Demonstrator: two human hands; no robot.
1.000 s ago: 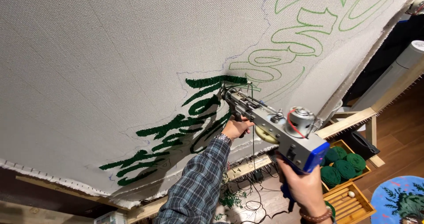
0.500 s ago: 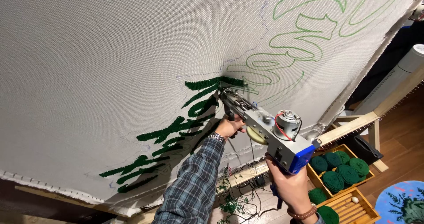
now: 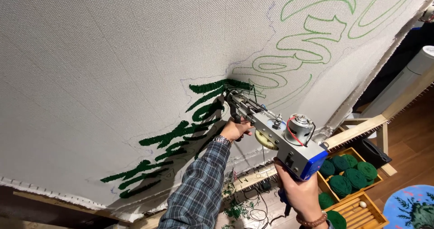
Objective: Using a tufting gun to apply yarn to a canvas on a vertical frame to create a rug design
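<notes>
Both hands' fingers gripping tufting gun (image 3: 275,136), left hand (image 3: 235,130), right hand (image 3: 300,195), needle tip hidden against cloth (image 3: 113,62)

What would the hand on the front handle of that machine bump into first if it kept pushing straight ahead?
Most likely the stretched white cloth. The left hand holds the front handle of the tufting gun, whose tip already meets the cloth beside the dark green tufted patches. Depth is hard to judge.

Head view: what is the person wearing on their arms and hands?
The left hand is bare, with a silver metal watch at the wrist and a long blue-grey plaid sleeve down the arm. The right hand is bare too, with a brown beaded bracelet at the wrist; no sleeve shows there.
</notes>
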